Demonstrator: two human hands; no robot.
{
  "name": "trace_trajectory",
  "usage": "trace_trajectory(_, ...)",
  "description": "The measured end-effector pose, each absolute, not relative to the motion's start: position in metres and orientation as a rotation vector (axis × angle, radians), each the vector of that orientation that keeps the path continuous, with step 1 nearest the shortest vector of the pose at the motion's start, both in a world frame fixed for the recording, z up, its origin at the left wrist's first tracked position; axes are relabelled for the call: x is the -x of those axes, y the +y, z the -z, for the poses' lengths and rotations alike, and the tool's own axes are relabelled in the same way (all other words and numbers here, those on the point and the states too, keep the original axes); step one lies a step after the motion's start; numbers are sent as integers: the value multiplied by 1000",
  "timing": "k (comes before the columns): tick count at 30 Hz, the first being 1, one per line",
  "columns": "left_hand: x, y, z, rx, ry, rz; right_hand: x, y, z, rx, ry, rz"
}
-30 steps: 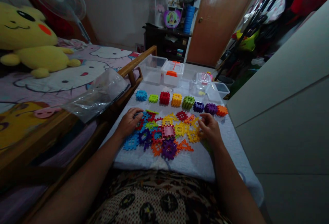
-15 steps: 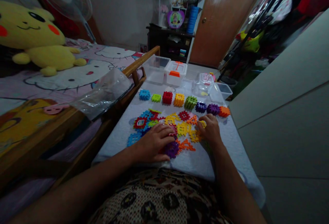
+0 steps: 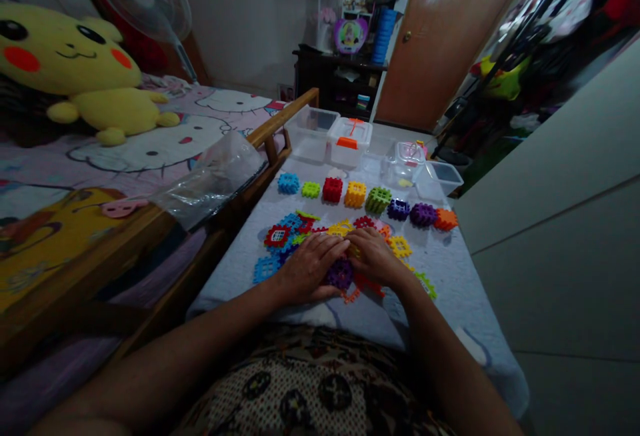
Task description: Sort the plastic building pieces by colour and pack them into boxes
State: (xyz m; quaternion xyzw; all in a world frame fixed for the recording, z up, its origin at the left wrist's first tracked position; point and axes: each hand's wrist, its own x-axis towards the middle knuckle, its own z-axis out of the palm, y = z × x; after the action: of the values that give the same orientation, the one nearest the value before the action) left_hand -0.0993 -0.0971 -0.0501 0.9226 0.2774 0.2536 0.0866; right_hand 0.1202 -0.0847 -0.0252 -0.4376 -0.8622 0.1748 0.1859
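Loose interlocking plastic pieces lie in a mixed-colour pile under and around both hands. My left hand [image 3: 311,264] rests over the middle of the pile, its fingers stretched forward. Against its fingertips lies my right hand [image 3: 376,257], fingers extended over yellow pieces and partly hiding them. Below the hands a purple piece [image 3: 340,274] shows. A red window piece [image 3: 277,236] and a light blue piece [image 3: 266,269] lie left of my left hand. Right of my right hand are a yellow piece [image 3: 401,247] and a green piece [image 3: 425,285].
Behind the pile runs a row of joined blocks, from a blue stack [image 3: 289,183] to an orange stack [image 3: 446,219]. Clear plastic boxes, one with an orange-latched lid [image 3: 349,141], stand at the table's far end. A wooden bed rail [image 3: 280,116] borders the left side.
My right hand has moved left from the pile's right side to meet my left hand. A yellow and a green piece now show at the right. The view has shifted slightly.
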Motion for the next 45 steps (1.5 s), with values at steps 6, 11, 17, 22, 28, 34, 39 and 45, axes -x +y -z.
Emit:
trace_trajectory(6,101,-91,57,-2751,836,-857,-126,-82,34,1277,-2185,-588)
trace_trajectory(11,102,-85,62,-2727,818,-886,-120,-83,35,1193,-2019,-675)
trace_trajectory(17,108,-87,54,-2705,824,-910,-112,-79,36,1246,-1873,-657)
trace_trajectory(22,143,-68,36,-2535,1185,-854,-126,-76,36,1390,-1719,-463)
trace_trajectory(28,191,-16,50,-2079,1460,-889,-142,-80,42,1432,-1995,-236)
trace_trajectory(34,191,-7,68,-1748,1419,-926,-155,-81,32,1338,-2207,-522)
trace_trajectory(39,190,-13,73,-1650,1391,-970,-166,-59,26,1664,-2112,-261)
trace_trajectory(45,192,-11,77,-1634,1405,-1004,-141,-37,27,2076,-2174,-35)
